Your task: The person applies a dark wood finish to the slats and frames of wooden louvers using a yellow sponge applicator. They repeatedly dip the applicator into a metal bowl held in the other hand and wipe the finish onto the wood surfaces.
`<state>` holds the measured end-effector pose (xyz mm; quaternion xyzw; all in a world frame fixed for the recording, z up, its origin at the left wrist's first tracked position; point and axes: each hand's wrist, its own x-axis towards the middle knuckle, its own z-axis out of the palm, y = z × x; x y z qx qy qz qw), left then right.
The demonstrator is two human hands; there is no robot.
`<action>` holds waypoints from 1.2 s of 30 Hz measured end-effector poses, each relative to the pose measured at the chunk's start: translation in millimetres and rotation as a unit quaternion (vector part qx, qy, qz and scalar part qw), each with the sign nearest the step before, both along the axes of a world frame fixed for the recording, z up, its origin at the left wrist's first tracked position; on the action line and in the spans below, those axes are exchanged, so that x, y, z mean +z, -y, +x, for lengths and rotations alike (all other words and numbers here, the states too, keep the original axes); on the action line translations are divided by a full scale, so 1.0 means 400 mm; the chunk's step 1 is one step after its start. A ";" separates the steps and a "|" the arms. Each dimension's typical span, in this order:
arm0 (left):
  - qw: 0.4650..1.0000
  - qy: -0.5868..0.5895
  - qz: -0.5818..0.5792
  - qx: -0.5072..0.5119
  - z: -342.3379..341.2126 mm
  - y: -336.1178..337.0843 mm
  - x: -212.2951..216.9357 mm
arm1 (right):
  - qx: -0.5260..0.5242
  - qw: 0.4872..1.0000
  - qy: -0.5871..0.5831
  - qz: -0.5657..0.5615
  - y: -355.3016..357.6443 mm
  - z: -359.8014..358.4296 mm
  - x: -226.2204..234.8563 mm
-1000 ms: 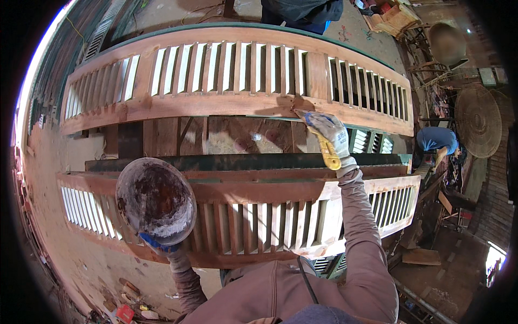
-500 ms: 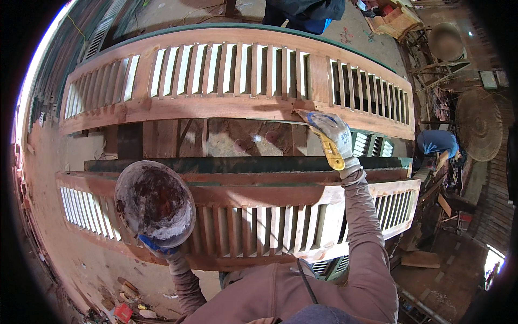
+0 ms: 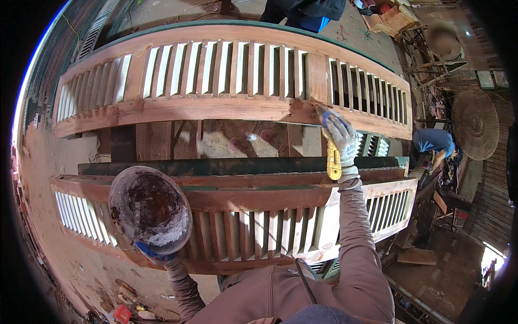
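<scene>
My right hand, in a pale glove with blue fingertips, is closed round a putty knife with a yellow handle. The blade tip meets the near rail of a louvred wooden shutter, beside a dark brown smear. At the lower left, my gloved left hand grips the near rim of a round metal bowl. Inside the bowl are reddish-brown paste and white powder. The bowl hides part of a second louvred shutter close to my body.
A dark green board lies between the two shutters. Beyond the far shutter a person stands; another in a blue shirt bends at the right. A round woven tray leans at the far right. Scraps and a red box lie at lower left.
My right hand has moved a little right along the rail, and the putty knife now stands more upright. The bowl in my left hand has shifted slightly left and nearer in view.
</scene>
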<state>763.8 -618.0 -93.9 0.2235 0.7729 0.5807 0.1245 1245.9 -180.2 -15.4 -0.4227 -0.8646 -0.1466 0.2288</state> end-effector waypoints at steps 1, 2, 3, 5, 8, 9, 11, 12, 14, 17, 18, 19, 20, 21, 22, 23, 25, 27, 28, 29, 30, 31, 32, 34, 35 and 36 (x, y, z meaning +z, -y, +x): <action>1.000 0.006 0.003 0.001 0.001 0.012 -0.005 | -0.019 1.000 -0.004 0.000 -0.006 0.003 0.004; 1.000 0.009 0.014 -0.008 -0.006 0.013 -0.008 | -0.034 0.999 -0.001 -0.008 -0.008 0.013 0.002; 0.999 0.014 0.027 -0.017 -0.011 0.014 -0.009 | -0.048 0.999 0.002 -0.016 -0.011 0.025 -0.004; 0.998 0.019 0.039 -0.039 -0.016 0.013 -0.008 | -0.077 0.990 0.115 -0.029 -0.007 0.056 -0.065; 0.996 0.028 0.062 -0.058 -0.024 0.035 -0.013 | -0.112 0.979 0.157 -0.074 0.049 -0.018 -0.035; 0.994 0.044 0.085 -0.061 -0.036 0.054 -0.032 | -0.120 0.975 0.164 -0.089 0.058 -0.025 -0.016; 0.992 0.084 0.093 -0.028 -0.063 0.077 -0.058 | -0.115 0.979 0.162 -0.045 0.061 0.017 -0.026; 0.992 0.107 0.069 -0.002 -0.073 0.071 -0.062 | -0.126 0.979 0.152 -0.046 0.046 0.065 -0.053; 0.982 0.172 0.053 0.064 -0.069 0.070 -0.059 | -0.139 0.983 0.020 -0.118 0.032 -0.010 0.054; 0.976 0.196 0.085 0.044 -0.066 0.022 -0.049 | -0.100 0.986 -0.004 -0.134 0.004 -0.021 0.078; 0.979 0.180 0.095 0.024 -0.069 0.023 -0.051 | -0.092 0.987 0.010 -0.135 -0.003 -0.016 0.053; 0.981 0.165 0.104 0.003 -0.071 0.022 -0.052 | -0.084 0.987 0.025 -0.136 -0.008 -0.007 0.030; 0.982 0.146 0.115 -0.011 -0.070 0.031 -0.054 | -0.062 0.990 0.007 -0.128 -0.002 -0.010 0.026; 0.987 0.123 0.098 -0.012 -0.084 0.065 -0.068 | -0.039 0.992 -0.012 -0.120 0.013 -0.017 0.031; 0.992 0.100 0.081 -0.014 -0.104 0.097 -0.078 | -0.036 0.988 -0.038 -0.146 0.022 -0.019 0.045; 0.993 0.102 0.060 0.003 -0.105 0.099 -0.086 | -0.034 0.983 -0.060 -0.169 0.030 -0.030 0.084; 0.990 0.132 0.011 0.047 -0.081 0.038 -0.055 | -0.065 0.980 -0.077 -0.171 0.025 -0.018 0.100; 0.975 0.194 0.032 0.105 0.001 -0.100 0.070 | -0.127 0.980 -0.071 -0.137 -0.002 0.022 0.068; 0.976 0.188 0.036 0.106 0.008 -0.108 0.096 | -0.120 0.982 -0.058 -0.132 -0.008 0.011 0.084; 0.980 0.179 0.041 0.073 -0.016 -0.099 0.072 | -0.088 0.991 0.074 -0.074 -0.025 0.073 -0.002; 0.985 0.157 0.047 0.049 -0.032 -0.060 0.054 | -0.116 0.985 0.084 -0.092 -0.005 0.025 0.013; 0.989 0.138 0.050 0.034 -0.047 -0.025 0.033 | -0.145 0.979 0.093 -0.111 0.021 -0.022 0.032; 0.989 0.131 0.054 0.027 -0.047 -0.021 0.020 | -0.127 0.982 0.083 -0.114 0.026 -0.022 0.028; 0.991 0.122 0.059 0.018 -0.053 -0.006 0.007 | -0.078 0.986 0.009 -0.150 0.051 0.001 0.049; 0.991 0.120 0.058 0.016 -0.052 -0.003 0.006 | -0.050 0.981 -0.045 -0.180 0.057 -0.003 0.089; 0.991 0.121 0.059 0.015 -0.053 -0.001 0.005 | -0.071 0.980 -0.061 -0.176 0.057 -0.001 0.107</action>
